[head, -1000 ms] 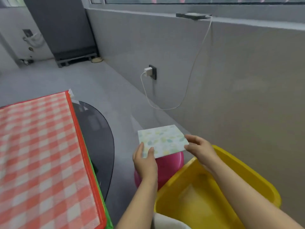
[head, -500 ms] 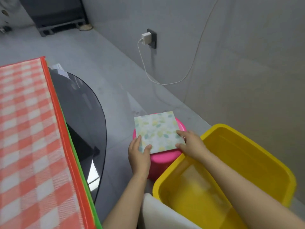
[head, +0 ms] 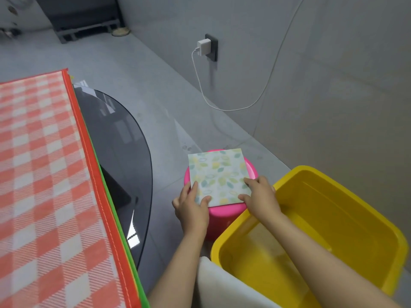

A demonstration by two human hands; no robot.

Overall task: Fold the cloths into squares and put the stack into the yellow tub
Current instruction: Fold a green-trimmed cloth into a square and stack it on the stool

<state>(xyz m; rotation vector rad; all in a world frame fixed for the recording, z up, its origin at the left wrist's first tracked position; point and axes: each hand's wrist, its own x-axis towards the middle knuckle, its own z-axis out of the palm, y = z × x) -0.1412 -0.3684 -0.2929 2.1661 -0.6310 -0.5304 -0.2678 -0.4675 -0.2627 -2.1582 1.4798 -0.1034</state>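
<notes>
progress: yellow tub (head: 378,221) nearest, looks empty; folding judged done, tubbing left | left hand (head: 192,208): closed on folded cloth (head: 219,174), thumb on top | right hand (head: 261,196): fingers flat, pinching its near corner | cloth rests on pink stool (head: 220,218), just beside tub

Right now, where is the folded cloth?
The cloth lies atop the pink stool, just left of the yellow tub, both hands on its near corners.

A leaf-printed folded square cloth (head: 219,177) covered most of a round pink plastic stool (head: 222,215); a yellow plastic tub (head: 347,196) was apparently empty, its near corner cropped.
</notes>
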